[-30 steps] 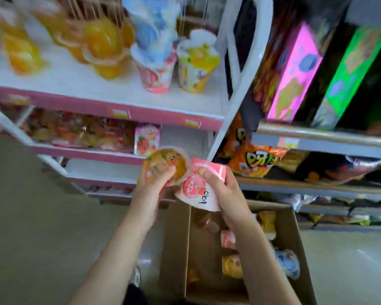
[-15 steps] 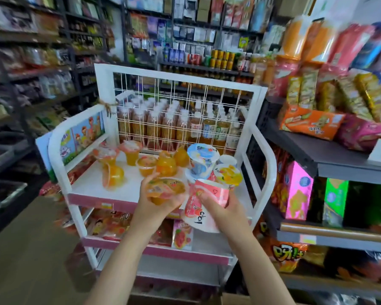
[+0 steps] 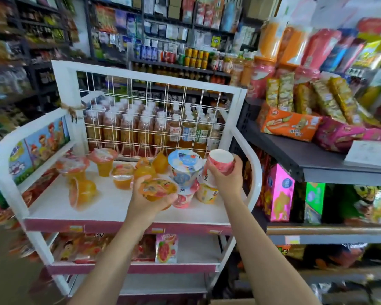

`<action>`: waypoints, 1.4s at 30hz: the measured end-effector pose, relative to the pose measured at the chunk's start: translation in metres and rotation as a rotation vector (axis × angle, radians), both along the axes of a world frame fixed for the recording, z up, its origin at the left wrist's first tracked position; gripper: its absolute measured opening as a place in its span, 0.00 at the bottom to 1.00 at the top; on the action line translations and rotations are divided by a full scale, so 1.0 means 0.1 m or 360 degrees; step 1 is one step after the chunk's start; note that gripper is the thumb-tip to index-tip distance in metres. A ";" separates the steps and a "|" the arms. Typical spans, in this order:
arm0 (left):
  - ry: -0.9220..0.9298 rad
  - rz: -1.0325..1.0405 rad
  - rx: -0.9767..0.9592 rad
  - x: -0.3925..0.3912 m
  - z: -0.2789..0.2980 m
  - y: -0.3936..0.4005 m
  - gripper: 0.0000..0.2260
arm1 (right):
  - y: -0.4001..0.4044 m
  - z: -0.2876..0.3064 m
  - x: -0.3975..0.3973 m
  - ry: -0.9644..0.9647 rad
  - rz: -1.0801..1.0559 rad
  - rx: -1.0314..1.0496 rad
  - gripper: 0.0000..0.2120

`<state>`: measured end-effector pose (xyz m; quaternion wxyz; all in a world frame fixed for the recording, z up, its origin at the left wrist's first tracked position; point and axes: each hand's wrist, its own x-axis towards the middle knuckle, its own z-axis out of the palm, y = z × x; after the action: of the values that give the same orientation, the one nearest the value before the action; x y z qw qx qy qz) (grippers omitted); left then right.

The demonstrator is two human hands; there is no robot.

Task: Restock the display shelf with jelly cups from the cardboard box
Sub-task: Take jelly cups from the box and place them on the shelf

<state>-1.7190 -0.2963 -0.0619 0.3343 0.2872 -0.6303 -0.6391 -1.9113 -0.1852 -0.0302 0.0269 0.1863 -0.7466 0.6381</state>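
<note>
My left hand (image 3: 145, 195) grips an orange jelly cup (image 3: 160, 188) just above the front of the white display shelf's top tier (image 3: 119, 208). My right hand (image 3: 226, 179) holds a pink strawberry jelly cup (image 3: 220, 162) upside down, its white bottom facing up, over the right end of that tier. Several orange jelly cups (image 3: 121, 177) stand or lie on the tier, one tipped on its side (image 3: 81, 193). A blue-lidded cup (image 3: 185, 169) is stacked on a pink cup (image 3: 184, 200) between my hands. Only a sliver of the cardboard box (image 3: 231, 302) shows at the bottom edge.
A wire grid back panel (image 3: 150, 119) with bottled drinks (image 3: 174, 133) behind it closes the shelf's rear. A white curved side rail (image 3: 254, 170) stands right of my right hand. Dark snack shelves (image 3: 306, 159) crowd the right side. Lower tiers hold packaged snacks (image 3: 166, 247).
Both hands have moved forward and up from over the box to the top tier. The right hand has carried the pink cup to the right and turned it bottom-up. The camera has tilted up.
</note>
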 end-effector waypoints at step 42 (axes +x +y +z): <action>-0.1333 0.0203 -0.1279 1.10 -1.51 -1.08 0.33 | -1.49 -0.90 1.55 0.0289 0.0920 0.0923 0.31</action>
<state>-1.6089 -0.4041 -0.2126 0.1772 0.4035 -0.8832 -0.1603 -1.7564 -0.3344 -0.1204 -0.1412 0.4435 -0.8069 0.3637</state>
